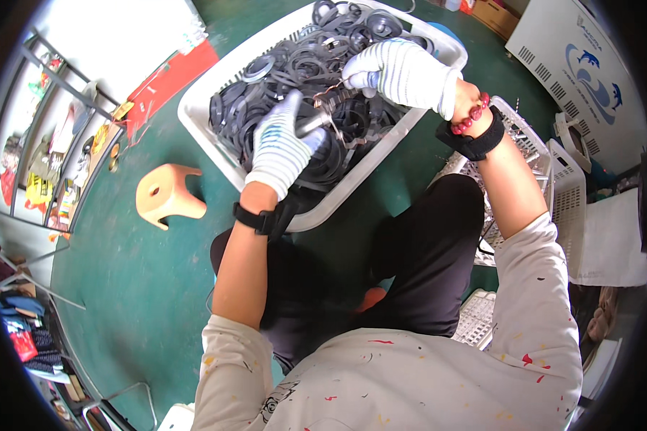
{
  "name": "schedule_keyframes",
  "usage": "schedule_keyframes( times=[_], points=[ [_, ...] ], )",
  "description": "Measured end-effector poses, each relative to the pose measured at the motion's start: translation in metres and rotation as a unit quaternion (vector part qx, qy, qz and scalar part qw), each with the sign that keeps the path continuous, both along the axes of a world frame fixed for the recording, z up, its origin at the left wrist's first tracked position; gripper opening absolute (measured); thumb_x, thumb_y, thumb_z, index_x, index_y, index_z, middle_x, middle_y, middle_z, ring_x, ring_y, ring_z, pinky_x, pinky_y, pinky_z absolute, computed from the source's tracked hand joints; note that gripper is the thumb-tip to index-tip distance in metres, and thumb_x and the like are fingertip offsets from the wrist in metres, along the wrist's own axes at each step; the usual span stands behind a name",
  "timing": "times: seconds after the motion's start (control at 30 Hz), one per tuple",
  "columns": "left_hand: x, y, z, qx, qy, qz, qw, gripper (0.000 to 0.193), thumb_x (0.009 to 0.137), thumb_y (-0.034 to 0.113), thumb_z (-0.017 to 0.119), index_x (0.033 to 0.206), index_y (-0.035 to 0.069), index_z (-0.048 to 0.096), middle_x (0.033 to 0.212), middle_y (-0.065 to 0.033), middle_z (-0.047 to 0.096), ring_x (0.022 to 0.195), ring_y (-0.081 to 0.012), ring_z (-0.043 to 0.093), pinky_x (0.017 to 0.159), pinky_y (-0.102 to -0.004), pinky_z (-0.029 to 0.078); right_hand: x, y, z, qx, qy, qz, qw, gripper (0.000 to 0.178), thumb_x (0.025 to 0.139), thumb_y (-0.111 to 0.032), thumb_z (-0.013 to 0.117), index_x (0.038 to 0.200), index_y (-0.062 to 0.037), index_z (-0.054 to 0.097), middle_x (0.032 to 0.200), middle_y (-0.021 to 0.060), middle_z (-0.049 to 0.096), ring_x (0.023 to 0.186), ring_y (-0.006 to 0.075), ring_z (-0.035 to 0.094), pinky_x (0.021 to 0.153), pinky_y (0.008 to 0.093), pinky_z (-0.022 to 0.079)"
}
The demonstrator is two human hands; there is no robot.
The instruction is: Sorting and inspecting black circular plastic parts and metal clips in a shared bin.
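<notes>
- Over the white tub [370,170] of black rings [266,68], my gloved left fingers [289,108] were closed on a metal cylinder [312,125].
- It seemed stiff, modest in weight and perhaps slippery; around its middle looked the surest hold.
- My right fingers [359,70] were pinched narrow on a thin wire [331,90], probably soft, best taken near its end.
- The cylinder shone silver, its far end blurred; the wire looked coppery and crooked.

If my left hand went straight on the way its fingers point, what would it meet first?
Most likely the black rings heaped in the white basket, just beyond the left hand; the height gap is unclear here.
</notes>
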State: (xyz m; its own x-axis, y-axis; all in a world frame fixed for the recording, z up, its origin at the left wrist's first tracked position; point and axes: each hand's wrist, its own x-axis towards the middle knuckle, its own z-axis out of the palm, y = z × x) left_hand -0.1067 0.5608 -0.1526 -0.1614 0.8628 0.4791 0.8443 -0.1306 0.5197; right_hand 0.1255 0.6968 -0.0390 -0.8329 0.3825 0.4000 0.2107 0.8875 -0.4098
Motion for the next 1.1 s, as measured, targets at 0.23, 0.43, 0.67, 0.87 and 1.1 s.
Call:
schedule_keyframes(
  times=[0.23, 0.43, 0.67, 0.87, 1.1],
  points=[
    [-0.011, 0.005, -0.007, -0.261, -0.206, -0.027, 0.943, 0.039, 0.103, 0.039, 0.055, 0.104, 0.004, 0.073, 0.087, -0.0205, 0.074, 0.074, -0.0344, 0.072, 0.073, -0.0442, 0.057, -0.047, -0.025, 0.008, 0.092, 0.076, 0.058, 0.991, 0.028, 0.100, -0.024, 0.062, 0.122, -0.0106, 0.073, 0.103, 0.0120, 0.076, 0.097, 0.0334, 0.071, 0.088, 0.0386, 0.056],
    [-0.058, 0.006, 0.008, -0.048, -0.528, 0.030, 0.847, 0.025, 0.100, 0.012, 0.066, 0.125, 0.009, 0.070, 0.091, -0.0078, 0.076, 0.066, -0.0099, 0.066, 0.057, -0.0206, 0.053, -0.002, 0.027, -0.026, 0.019, -0.002, -0.052, 0.998, 0.036, 0.093, -0.021, 0.071, 0.127, -0.0098, 0.071, 0.109, 0.0154, 0.076, 0.098, 0.0285, 0.073, 0.091, 0.0386, 0.056],
    [-0.040, 0.003, 0.022, -0.054, -0.524, 0.024, 0.850, 0.031, 0.105, 0.026, 0.063, 0.128, 0.006, 0.068, 0.094, -0.0090, 0.077, 0.069, -0.0102, 0.067, 0.066, -0.0256, 0.056, -0.028, -0.025, -0.114, -0.034, -0.258, 0.078, 0.962, 0.026, 0.080, -0.014, 0.079, 0.105, -0.0080, 0.078, 0.101, 0.0155, 0.076, 0.099, 0.0362, 0.072, 0.091, 0.0424, 0.056],
    [-0.048, 0.008, 0.011, -0.056, -0.552, 0.002, 0.832, 0.031, 0.106, 0.030, 0.061, 0.124, 0.006, 0.070, 0.097, -0.0107, 0.078, 0.070, -0.0127, 0.070, 0.069, -0.0281, 0.058, -0.046, 0.015, -0.084, -0.125, -0.075, 0.014, 0.989, 0.023, 0.090, -0.023, 0.074, 0.108, -0.0094, 0.078, 0.094, 0.0140, 0.077, 0.088, 0.0312, 0.074, 0.084, 0.0403, 0.056],
    [-0.034, 0.002, 0.019, -0.041, -0.472, 0.049, 0.879, 0.016, 0.103, 0.014, 0.066, 0.116, 0.012, 0.075, 0.091, -0.0006, 0.076, 0.064, -0.0037, 0.055, 0.057, -0.0196, 0.042, -0.022, 0.047, -0.079, -0.354, 0.072, -0.164, 0.918, 0.026, 0.102, -0.023, 0.066, 0.119, -0.0047, 0.075, 0.087, 0.0013, 0.073, 0.069, 0.0078, 0.060, 0.062, 0.0232, 0.046]
  ],
)
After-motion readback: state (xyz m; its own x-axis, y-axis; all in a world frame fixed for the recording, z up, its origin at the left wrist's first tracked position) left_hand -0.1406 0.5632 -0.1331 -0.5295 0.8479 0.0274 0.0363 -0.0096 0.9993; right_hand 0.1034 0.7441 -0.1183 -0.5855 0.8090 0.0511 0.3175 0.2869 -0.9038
